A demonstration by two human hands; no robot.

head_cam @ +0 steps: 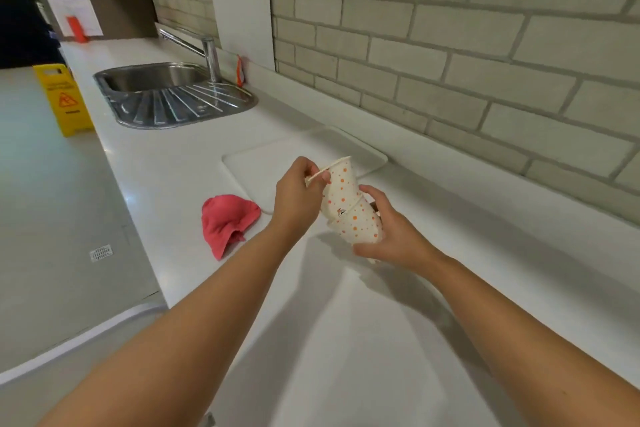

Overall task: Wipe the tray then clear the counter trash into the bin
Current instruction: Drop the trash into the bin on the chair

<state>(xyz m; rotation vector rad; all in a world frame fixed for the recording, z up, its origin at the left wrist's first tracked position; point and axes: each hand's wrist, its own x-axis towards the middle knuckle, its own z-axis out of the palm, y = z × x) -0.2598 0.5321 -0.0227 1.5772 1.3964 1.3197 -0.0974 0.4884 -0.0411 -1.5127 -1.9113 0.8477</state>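
Left hand (298, 199) pinches upper cup (341, 180); right hand (393, 236) grips lower cup (360, 224).

Steel sink (152, 78); yellow floor sign (64, 99)

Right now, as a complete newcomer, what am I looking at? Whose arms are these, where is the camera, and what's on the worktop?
No machine here: these are a person's two bare arms, filmed by one wide-angle camera worn on their head, looking forward and down. They hold two nested white paper cups with orange dots: the left hand pinches the upper cup's rim, the right hand grips the lower one. Beneath is a long white counter. On it lie a flat white rectangular tray and, by its near corner, a crumpled pink cloth. Farther along is a steel sink; a yellow wet-floor sign stands on the floor.
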